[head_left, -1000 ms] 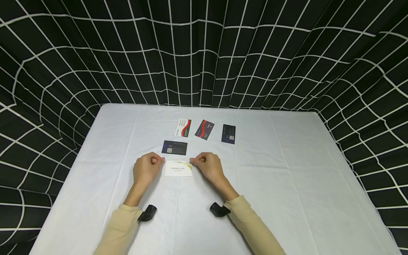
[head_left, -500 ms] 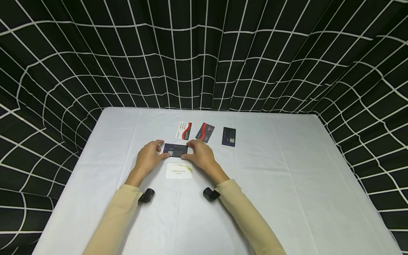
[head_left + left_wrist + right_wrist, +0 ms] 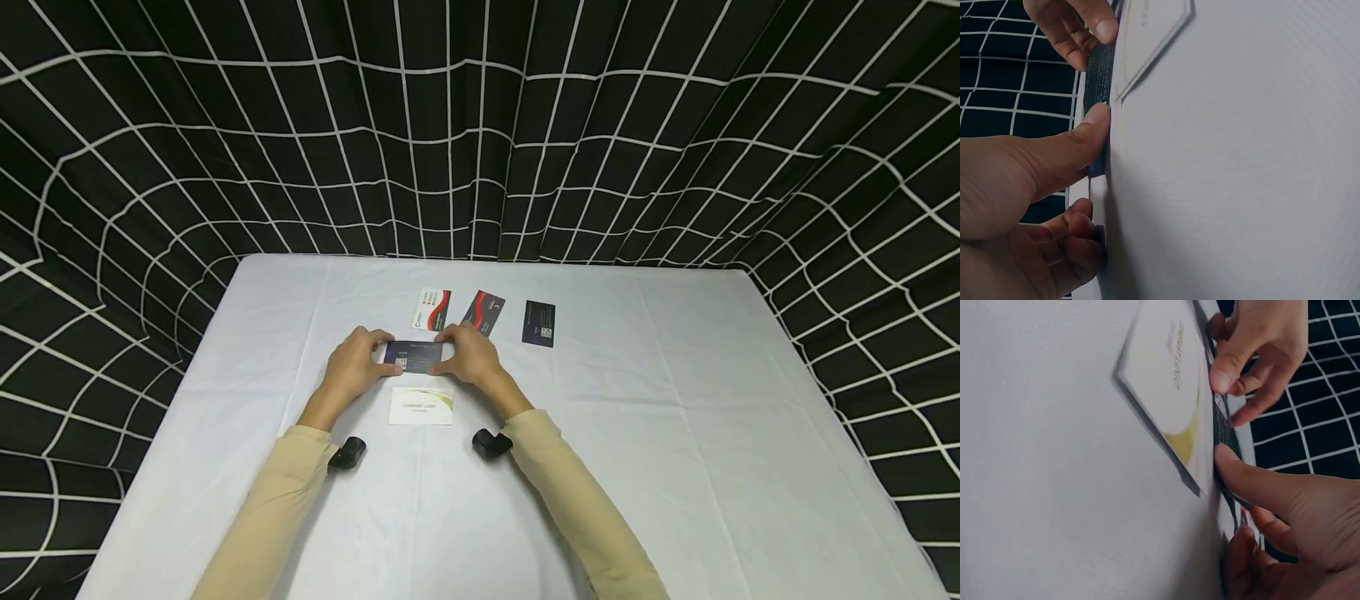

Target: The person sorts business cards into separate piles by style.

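A dark business card [image 3: 418, 356] with a small square code sits between the two hands in the head view. My left hand [image 3: 350, 365] holds its left end, thumb at the near edge and a finger at the far edge. On the right end, my right hand [image 3: 472, 361] grips it the same way. Just nearer lies a white card [image 3: 421, 407] printed "COMPANY LOGO", untouched by either hand; the right wrist view shows this white card [image 3: 1169, 375] large. In the left wrist view the dark card [image 3: 1099, 81] appears as a thin strip, partly covered by the thumb.
Beyond the hands lie a white-and-red card [image 3: 432, 309], a dark card with a red stripe [image 3: 487, 312], its near end close to my right hand, and another dark card [image 3: 538, 323]. A white cloth covers the table [image 3: 637, 467]; a black grid curtain [image 3: 480, 125] surrounds it.
Both hands moved away from beside the white card, forward to the dark card, and took hold of its ends. Over the last half second the dark card's face turned lighter; the hands barely shifted.
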Action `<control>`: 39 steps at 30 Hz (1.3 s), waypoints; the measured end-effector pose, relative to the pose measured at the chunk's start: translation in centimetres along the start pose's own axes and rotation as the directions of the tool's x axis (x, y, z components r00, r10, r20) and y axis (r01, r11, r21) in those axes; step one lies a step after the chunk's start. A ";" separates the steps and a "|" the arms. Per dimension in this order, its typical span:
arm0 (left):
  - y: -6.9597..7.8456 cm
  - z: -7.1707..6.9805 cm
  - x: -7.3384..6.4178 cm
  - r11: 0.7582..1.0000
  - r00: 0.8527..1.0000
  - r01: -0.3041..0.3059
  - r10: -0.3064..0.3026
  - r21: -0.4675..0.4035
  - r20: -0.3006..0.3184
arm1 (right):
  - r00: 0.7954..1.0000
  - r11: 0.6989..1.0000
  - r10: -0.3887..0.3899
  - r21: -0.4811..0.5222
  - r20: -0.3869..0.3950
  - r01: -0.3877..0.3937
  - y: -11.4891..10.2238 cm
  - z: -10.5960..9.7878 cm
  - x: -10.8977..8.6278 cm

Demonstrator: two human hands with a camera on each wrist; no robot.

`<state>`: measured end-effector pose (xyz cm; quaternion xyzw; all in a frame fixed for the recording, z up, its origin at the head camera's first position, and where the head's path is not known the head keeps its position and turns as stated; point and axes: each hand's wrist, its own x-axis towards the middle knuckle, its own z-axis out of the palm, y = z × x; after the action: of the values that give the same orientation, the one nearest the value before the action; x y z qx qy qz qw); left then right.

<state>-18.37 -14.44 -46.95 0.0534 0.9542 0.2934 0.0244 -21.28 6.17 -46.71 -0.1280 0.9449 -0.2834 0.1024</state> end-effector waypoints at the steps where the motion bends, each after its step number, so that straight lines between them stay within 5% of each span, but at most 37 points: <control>1: 0.0 0.1 0.0 1.000 1.000 0.000 0.000 -0.012 -0.004 | 1.000 1.000 0.000 0.026 -0.012 0.001 0.0 0.0 0.0; 11: 0.3 0.7 -0.1 0.982 0.998 -0.026 0.014 -0.185 -0.062 | 0.986 0.943 -0.016 0.325 -0.164 0.070 0.1 1.2 -1.0; 18: 0.0 1.2 -0.5 0.957 0.992 -0.063 0.030 -0.284 -0.118 | 0.973 0.888 0.001 0.448 -0.232 0.106 0.3 1.8 -1.3; 24: 0.1 1.2 -0.6 0.920 0.987 -0.064 0.001 -0.387 -0.162 | 0.975 0.797 0.077 0.600 -0.210 0.066 0.6 2.2 -1.3; 32: 2.1 1.2 -1.4 0.815 0.987 0.033 -0.117 -0.578 -0.109 | 0.981 0.567 0.153 0.823 -0.122 0.014 0.9 1.7 -2.2; 35: 3.2 1.2 -1.9 0.789 0.982 0.075 -0.165 -0.610 -0.092 | 0.978 0.538 0.172 0.843 -0.117 0.006 1.0 1.2 -3.0; 39: 4.8 1.5 -2.3 0.788 0.979 0.086 -0.181 -0.610 -0.097 | 0.977 0.553 0.189 0.833 -0.103 -0.019 1.6 0.3 -4.4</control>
<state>-15.54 -9.96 -45.48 -0.0471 0.8116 0.5823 -0.0109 -17.31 8.63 -47.28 0.0175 0.7124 -0.6969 0.0810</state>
